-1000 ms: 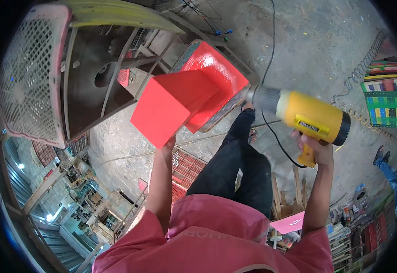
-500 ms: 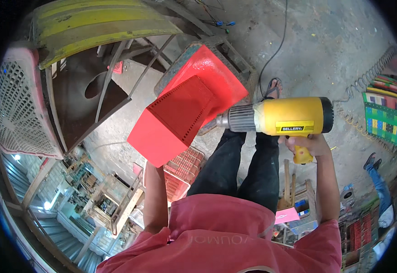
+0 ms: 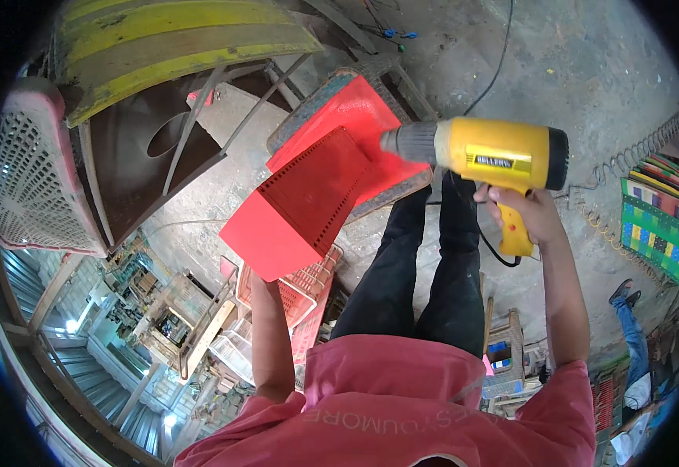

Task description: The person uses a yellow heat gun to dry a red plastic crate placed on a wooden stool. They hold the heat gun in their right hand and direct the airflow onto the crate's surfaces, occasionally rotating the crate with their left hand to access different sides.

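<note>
A yellow heat gun (image 3: 495, 152) with a dark ribbed nozzle is in my right hand (image 3: 530, 212), fingers closed round its handle. Its nozzle points left, over the flat flared panel of a red plastic piece (image 3: 316, 191). This piece has a box-shaped body with rows of small holes along its edges. Under the near left end of the box is my left hand (image 3: 264, 285); only the wrist area shows and the fingers are hidden behind the red plastic. The panel end lies over a worn stool-like stand (image 3: 394, 194).
A chair-like frame with a yellow-striped panel (image 3: 192, 35) and a pink-edged perforated panel (image 3: 44, 171) stand at the left. Red baskets (image 3: 301, 300) lie below the red piece. The heat gun's cord (image 3: 495, 74) crosses the floor. Another person's legs (image 3: 631, 335) show at far right.
My right hand has raised the heat gun away from me and shifted its nozzle from beside the box to over the flared panel. The red piece has barely moved.
</note>
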A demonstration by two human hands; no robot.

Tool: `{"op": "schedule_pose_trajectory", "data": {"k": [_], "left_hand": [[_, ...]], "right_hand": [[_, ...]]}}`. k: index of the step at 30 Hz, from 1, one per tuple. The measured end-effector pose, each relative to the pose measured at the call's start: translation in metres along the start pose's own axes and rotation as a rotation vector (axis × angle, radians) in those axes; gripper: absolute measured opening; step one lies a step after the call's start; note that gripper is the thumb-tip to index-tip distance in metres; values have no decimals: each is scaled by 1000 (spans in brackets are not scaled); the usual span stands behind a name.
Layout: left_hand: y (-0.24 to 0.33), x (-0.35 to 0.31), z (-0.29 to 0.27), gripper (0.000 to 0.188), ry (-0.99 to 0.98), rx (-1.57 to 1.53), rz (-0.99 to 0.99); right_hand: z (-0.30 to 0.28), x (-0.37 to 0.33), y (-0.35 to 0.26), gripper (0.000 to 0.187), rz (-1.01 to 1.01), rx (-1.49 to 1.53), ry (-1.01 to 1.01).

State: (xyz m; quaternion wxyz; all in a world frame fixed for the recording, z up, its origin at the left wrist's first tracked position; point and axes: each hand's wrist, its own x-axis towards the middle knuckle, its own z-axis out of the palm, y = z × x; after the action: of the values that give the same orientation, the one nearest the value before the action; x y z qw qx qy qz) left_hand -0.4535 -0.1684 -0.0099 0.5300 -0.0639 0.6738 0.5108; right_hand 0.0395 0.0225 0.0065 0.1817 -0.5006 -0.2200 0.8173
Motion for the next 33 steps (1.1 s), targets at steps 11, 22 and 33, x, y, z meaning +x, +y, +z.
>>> {"op": "schedule_pose_trajectory", "data": {"k": [11,22,33], "left_hand": [[2,-4,2,55,8,-10,-9],[15,2,15,56,-13,5,-8],[20,7,21,58,-24,34,-23]], "right_hand": [[9,17,-33,20,34,-37,10],[9,0,-36,23,-117,160,-157],[-23,-34,-24,24,-92,101,-212]]}}
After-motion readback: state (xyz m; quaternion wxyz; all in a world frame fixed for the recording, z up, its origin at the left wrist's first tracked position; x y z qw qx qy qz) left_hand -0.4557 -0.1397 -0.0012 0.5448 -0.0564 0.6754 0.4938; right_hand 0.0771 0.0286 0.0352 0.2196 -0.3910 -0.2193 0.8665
